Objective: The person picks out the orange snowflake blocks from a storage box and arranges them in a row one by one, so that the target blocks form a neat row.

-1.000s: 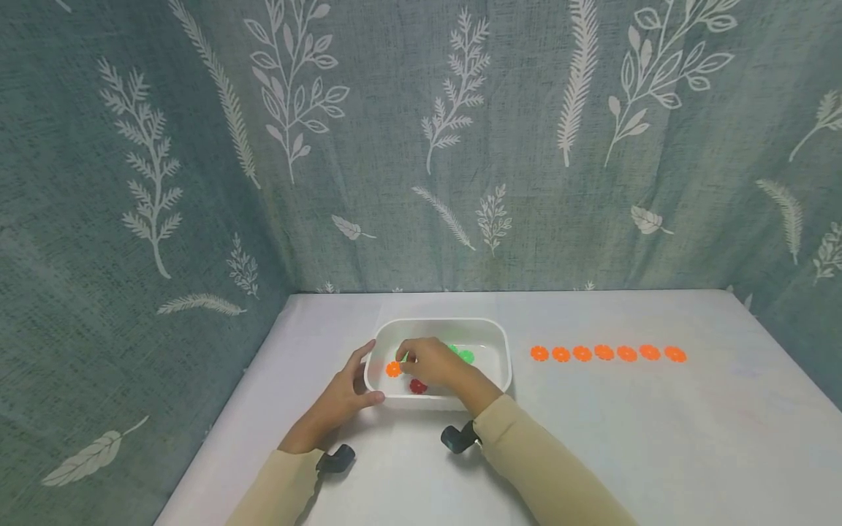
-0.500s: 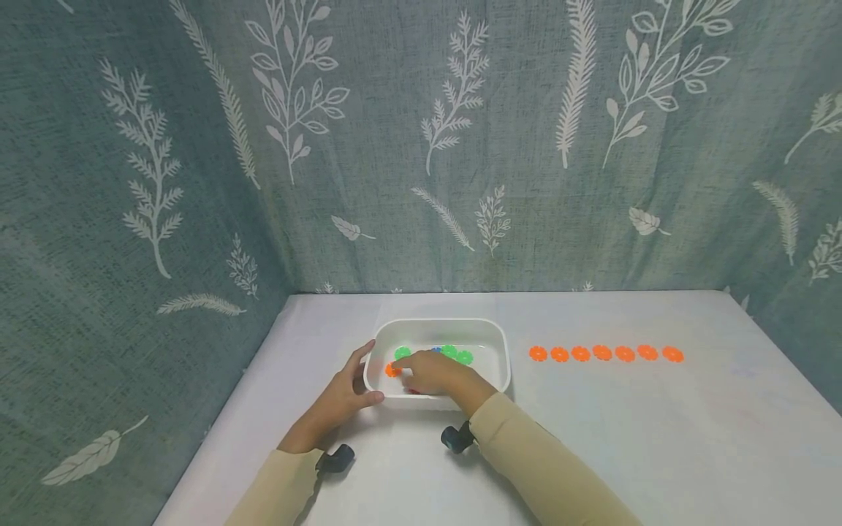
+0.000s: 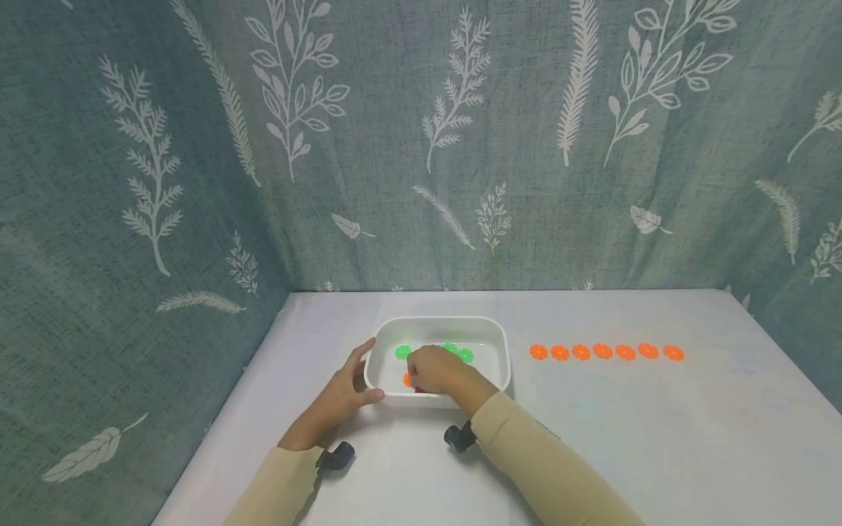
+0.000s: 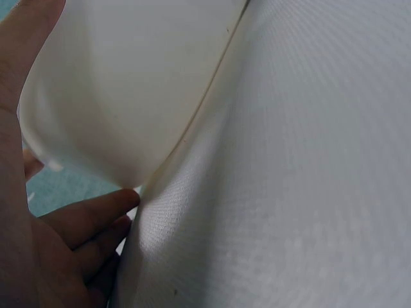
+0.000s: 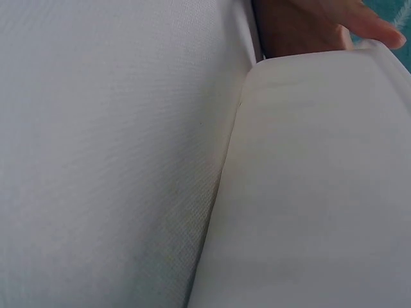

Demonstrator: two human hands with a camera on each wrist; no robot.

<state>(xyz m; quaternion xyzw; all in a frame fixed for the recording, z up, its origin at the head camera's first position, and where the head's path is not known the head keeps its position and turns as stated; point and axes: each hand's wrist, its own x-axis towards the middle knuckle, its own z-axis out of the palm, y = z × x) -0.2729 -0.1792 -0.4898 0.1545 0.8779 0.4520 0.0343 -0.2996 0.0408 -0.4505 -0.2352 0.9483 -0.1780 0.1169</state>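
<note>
A white plastic tub (image 3: 492, 365) stands on the table with small notched plastic discs inside. My left hand (image 3: 342, 394) holds its left end, thumb at the near corner and fingers along the side; the left wrist view shows fingertips at the tub's wall (image 4: 128, 83). My right hand (image 3: 434, 370) reaches inside with curled fingers, its fingertips on an orange disc (image 3: 407, 380) that is partly covered by them. A red disc (image 3: 419, 390) shows just below that hand. Green discs (image 3: 403, 352) lie behind it, and a blue one is mostly hidden. The tub's wall hides the right fingertips in the right wrist view.
Several orange discs (image 3: 581, 352) lie in a row on the white table (image 3: 625, 424), right of the tub. A patterned green-grey curtain (image 3: 395, 146) encloses the back and sides. Dark wrist cameras (image 3: 337, 456) stick out from both wrists.
My right hand has reached the orange disc at the tub's left, which has slid right and nearer, beside the red one. The left hand keeps its place on the tub.
</note>
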